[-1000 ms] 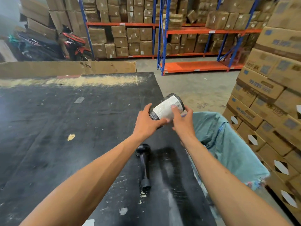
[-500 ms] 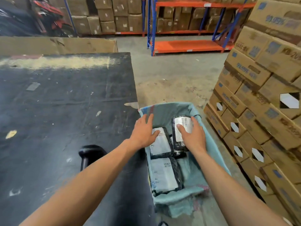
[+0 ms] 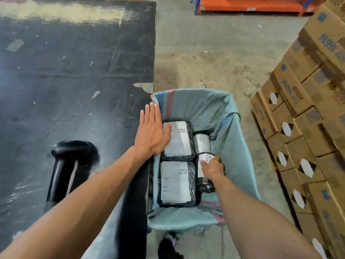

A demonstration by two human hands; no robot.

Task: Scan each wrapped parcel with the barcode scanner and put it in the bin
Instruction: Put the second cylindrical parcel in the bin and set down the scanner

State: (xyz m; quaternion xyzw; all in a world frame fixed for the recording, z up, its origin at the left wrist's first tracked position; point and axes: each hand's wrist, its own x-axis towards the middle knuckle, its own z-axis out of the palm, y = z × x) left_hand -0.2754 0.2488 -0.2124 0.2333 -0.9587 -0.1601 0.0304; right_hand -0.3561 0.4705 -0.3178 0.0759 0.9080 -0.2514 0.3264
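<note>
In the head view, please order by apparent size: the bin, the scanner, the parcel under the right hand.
1. Bin, clearly largest.
2. Scanner, though it lies nearer the camera.
3. Parcel that the right hand holds, partly hidden.

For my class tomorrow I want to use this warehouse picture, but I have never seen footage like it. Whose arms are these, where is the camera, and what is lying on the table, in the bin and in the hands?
There is no machine here. The arms belong to a person wearing a camera on the head, so the single view looks forward and down along both forearms.

On the left is a black table; a black barcode scanner lies on it. Beside the table stands a bin lined with a blue-green sack. Inside lie black-wrapped parcels with white labels: two flat ones, a far parcel and a near parcel, and a small roll.

The left hand is flat and open over the bin's edge, holding nothing. The right hand reaches into the bin and grips a rolled parcel. Stacked cardboard boxes stand to the right.
</note>
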